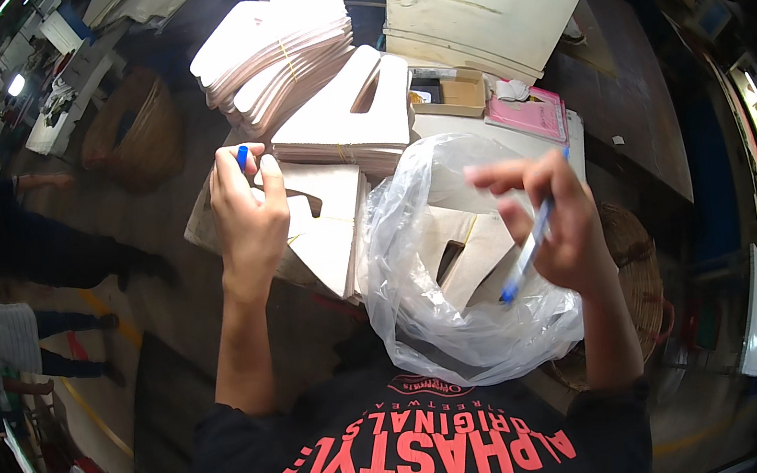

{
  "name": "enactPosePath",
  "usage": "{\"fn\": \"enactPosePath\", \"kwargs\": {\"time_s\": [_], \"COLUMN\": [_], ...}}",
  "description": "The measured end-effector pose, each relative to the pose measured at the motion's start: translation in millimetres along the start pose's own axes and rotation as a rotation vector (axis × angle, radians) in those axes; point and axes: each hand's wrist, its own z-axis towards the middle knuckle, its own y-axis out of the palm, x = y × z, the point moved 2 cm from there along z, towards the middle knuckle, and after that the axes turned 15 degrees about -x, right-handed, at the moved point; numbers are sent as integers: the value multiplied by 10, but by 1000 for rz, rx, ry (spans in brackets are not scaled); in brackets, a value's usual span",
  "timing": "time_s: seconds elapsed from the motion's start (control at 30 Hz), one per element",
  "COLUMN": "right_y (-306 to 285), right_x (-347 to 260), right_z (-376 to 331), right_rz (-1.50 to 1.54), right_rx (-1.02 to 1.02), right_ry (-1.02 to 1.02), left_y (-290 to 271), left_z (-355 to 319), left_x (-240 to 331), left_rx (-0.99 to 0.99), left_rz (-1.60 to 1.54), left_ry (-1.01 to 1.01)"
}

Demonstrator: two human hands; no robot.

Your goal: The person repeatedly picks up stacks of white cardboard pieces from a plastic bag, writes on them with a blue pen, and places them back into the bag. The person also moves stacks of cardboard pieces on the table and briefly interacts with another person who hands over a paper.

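My left hand (248, 218) pinches a small blue pen cap (242, 156) between thumb and fingers, just in front of the card stacks. In my right hand (572, 233) is a pen (527, 259) with a pale barrel, its blue tip pointing down to the left. The hand is slightly blurred and its index finger stretches out to the left. Below it a clear plastic bag (404, 315) lies bunched open around pale flat card pieces (486, 255) with a cutout. Beside the bag, under my left hand, is a stack of similar cut pieces (339, 228).
Banded stacks of white cut pieces (275, 53) and another stack (342, 116) fill the table's far left. Behind the bag are an open cardboard box (463, 92) and a pink booklet (531, 115). A wicker basket (632, 249) stands at right. Two people are on the floor at left.
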Motion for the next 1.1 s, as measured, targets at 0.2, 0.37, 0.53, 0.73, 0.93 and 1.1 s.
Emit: {"fn": "enactPosePath", "kwargs": {"time_s": [0.2,0.37,0.53,0.73,0.93,1.1], "right_y": [288,776,824,498,-149,-545], "right_x": [886,1290,1508,1337,744,171], "right_z": [1057,1385,1187,968,755,438], "right_rz": [148,548,1017,1229,1223,1105], "right_rx": [85,-33,152,424,553,652], "right_ry": [494,582,533,510,179,2], "left_y": [254,307,281,329,416,717], "left_z": [203,223,131,77,42,-60], "left_x": [-387,-266,16,461,733,929], "left_rx": [-337,-285,-247,-175,-64,-71], "left_rz": [73,177,-48,-49,-488,-1045], "left_ry": [-213,-23,69,304,368,543]}}
